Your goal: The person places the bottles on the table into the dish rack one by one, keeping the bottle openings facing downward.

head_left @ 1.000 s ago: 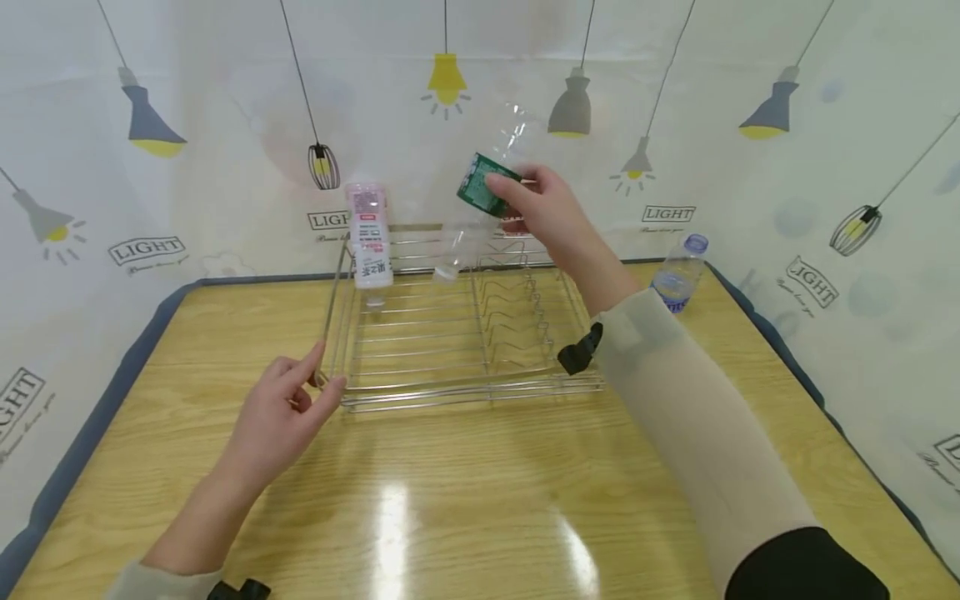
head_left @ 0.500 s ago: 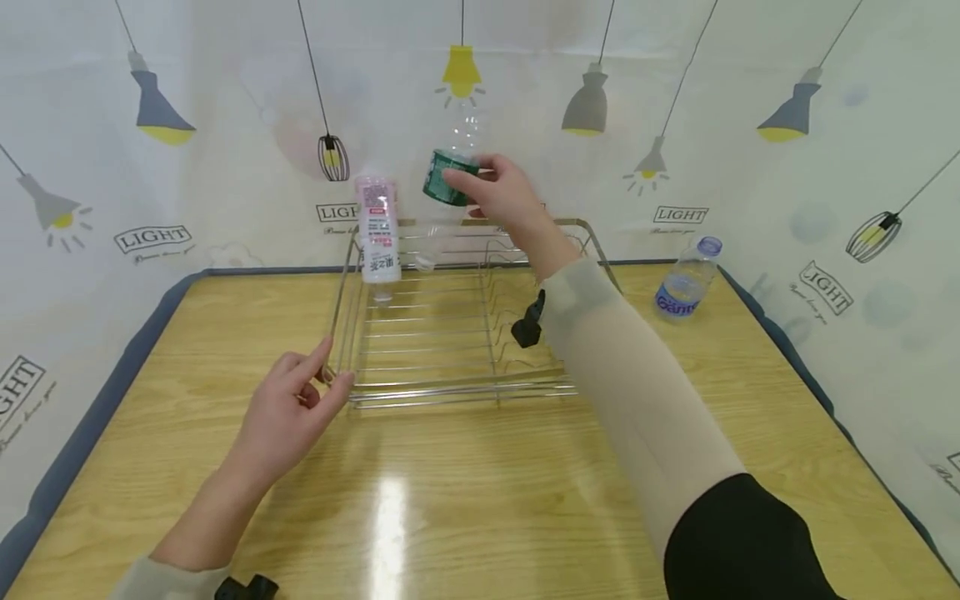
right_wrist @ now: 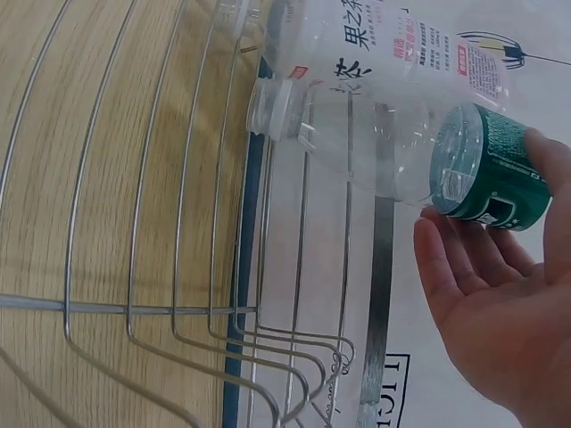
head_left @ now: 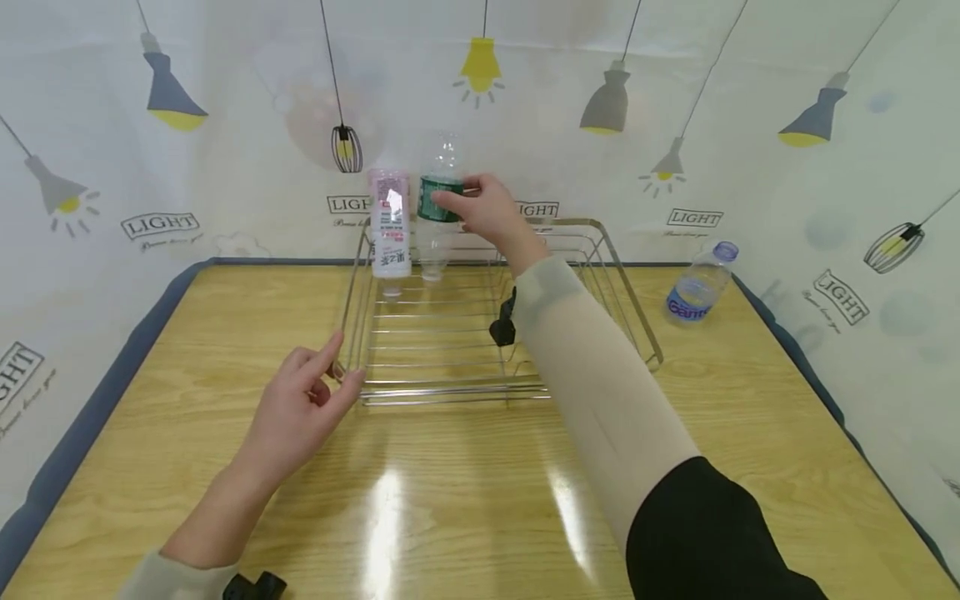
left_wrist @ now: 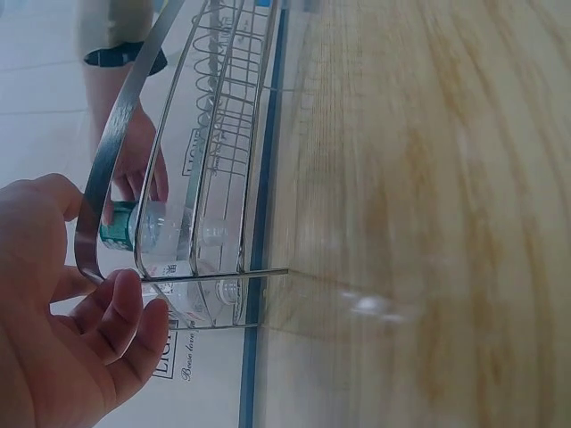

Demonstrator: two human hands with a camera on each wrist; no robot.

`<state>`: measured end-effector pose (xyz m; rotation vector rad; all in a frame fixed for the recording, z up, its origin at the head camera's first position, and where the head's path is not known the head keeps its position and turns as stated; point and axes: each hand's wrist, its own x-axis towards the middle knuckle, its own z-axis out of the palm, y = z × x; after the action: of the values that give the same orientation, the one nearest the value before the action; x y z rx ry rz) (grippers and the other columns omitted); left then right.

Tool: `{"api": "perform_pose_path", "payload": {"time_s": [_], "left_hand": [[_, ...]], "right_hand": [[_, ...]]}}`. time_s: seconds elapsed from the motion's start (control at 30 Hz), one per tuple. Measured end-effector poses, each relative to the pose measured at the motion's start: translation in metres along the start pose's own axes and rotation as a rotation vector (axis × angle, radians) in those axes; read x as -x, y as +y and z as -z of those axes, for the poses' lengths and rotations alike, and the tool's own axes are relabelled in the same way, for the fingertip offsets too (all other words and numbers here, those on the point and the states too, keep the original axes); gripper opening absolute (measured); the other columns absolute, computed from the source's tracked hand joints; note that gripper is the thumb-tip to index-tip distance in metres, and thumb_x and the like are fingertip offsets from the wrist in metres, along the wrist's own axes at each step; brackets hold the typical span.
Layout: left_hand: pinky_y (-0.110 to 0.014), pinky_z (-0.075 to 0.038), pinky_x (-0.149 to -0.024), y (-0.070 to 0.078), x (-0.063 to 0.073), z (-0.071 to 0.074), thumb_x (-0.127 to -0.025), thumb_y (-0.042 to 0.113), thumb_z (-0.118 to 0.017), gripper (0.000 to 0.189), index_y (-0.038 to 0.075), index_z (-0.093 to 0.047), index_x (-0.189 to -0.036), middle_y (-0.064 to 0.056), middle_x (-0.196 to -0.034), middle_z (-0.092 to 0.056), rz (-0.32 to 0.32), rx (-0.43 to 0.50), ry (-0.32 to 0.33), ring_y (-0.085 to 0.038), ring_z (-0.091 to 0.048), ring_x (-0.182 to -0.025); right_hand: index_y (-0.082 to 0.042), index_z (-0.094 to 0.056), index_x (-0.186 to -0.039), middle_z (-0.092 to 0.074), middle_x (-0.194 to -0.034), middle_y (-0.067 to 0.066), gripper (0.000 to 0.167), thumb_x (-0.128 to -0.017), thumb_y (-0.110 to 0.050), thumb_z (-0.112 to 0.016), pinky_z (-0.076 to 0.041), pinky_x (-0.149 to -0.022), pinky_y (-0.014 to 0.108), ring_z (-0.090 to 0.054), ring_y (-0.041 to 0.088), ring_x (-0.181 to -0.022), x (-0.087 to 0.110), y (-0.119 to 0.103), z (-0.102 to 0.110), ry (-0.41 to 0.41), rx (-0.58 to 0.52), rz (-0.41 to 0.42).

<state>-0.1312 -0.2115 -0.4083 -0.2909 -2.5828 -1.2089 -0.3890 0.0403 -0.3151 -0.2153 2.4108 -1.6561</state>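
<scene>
My right hand (head_left: pixel 491 212) holds a clear plastic bottle with a green label (head_left: pixel 440 200), thumb on one side and fingers on the other. That bottle is upside down, neck pointing down into the back of a wire dish rack (head_left: pixel 450 390). Just left of it, a bottle with a white and pink label (head_left: pixel 390 225) leans neck-down in the rack. In the right wrist view, the green-labelled bottle's open neck (right_wrist: pixel 274 107) lies close to the rack wires. My left hand (head_left: pixel 300 408) grips the rack's rim at the front left corner; the left wrist view shows fingers around that rim (left_wrist: pixel 107 160).
To the right of the rack, a clear bottle with a blue label and purple cap (head_left: pixel 701 283) stands on the wooden table (head_left: pixel 465 500). A backdrop printed with lamps (head_left: pixel 540 108) rises behind the table.
My right hand has moved left and then down with the green-labelled bottle, which has turned from tilted to nearly upright, neck down, beside the pink one. My left hand stays at the rack corner.
</scene>
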Motion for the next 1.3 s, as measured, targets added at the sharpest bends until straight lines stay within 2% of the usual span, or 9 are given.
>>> {"api": "perform_pose_path", "payload": {"time_s": [0.37,0.7,0.93,1.17,1.3], "left_hand": [[-0.019,-0.046,-0.059,0.002,-0.003,-0.002,-0.105,0.015,-0.076,0.061,0.000,-0.054,-0.159,-0.010,-0.104,-0.060,-0.023,0.005,0.012,-0.007,-0.050,-0.070],[-0.020,-0.046,-0.059,0.002,-0.002,0.000,-0.107,0.020,-0.074,0.062,0.003,-0.051,-0.161,-0.010,-0.107,-0.060,0.012,0.006,-0.016,-0.011,-0.050,-0.073],[-0.020,-0.046,-0.058,0.002,-0.001,0.001,-0.107,0.020,-0.074,0.061,0.002,-0.051,-0.161,-0.010,-0.108,-0.060,0.015,0.012,-0.010,-0.010,-0.050,-0.073],[-0.019,-0.045,-0.058,0.000,-0.001,0.002,-0.106,0.018,-0.074,0.061,0.002,-0.052,-0.161,-0.010,-0.107,-0.061,0.005,0.011,0.000,-0.009,-0.049,-0.072],[-0.019,-0.045,-0.058,-0.001,0.000,0.002,-0.106,0.017,-0.074,0.060,0.001,-0.053,-0.160,-0.010,-0.106,-0.061,0.000,0.012,0.006,-0.009,-0.049,-0.072]], "right_hand": [[-0.008,-0.042,-0.165,-0.058,-0.157,0.011,0.080,-0.104,-0.046,-0.076,-0.058,-0.113,0.042,-0.064,0.025,-0.131,-0.005,0.006,-0.005,-0.009,0.044,-0.050],[-0.008,-0.041,-0.165,-0.057,-0.158,0.011,0.078,-0.106,-0.046,-0.074,-0.057,-0.113,0.043,-0.064,0.027,-0.131,-0.006,0.009,-0.012,-0.039,0.088,-0.075],[-0.010,-0.041,-0.167,-0.058,-0.159,0.011,0.079,-0.106,-0.046,-0.073,-0.057,-0.114,0.042,-0.063,0.027,-0.136,-0.008,0.007,-0.016,-0.058,0.120,-0.091],[-0.013,-0.029,-0.171,-0.055,-0.162,0.010,0.089,-0.103,-0.048,-0.076,-0.057,-0.113,0.037,-0.065,0.025,-0.135,-0.012,0.008,-0.020,-0.044,0.104,-0.137],[-0.013,-0.035,-0.169,-0.056,-0.160,0.009,0.083,-0.104,-0.047,-0.075,-0.058,-0.111,0.038,-0.063,0.025,-0.135,-0.012,0.007,-0.023,-0.045,0.145,-0.122]]}}
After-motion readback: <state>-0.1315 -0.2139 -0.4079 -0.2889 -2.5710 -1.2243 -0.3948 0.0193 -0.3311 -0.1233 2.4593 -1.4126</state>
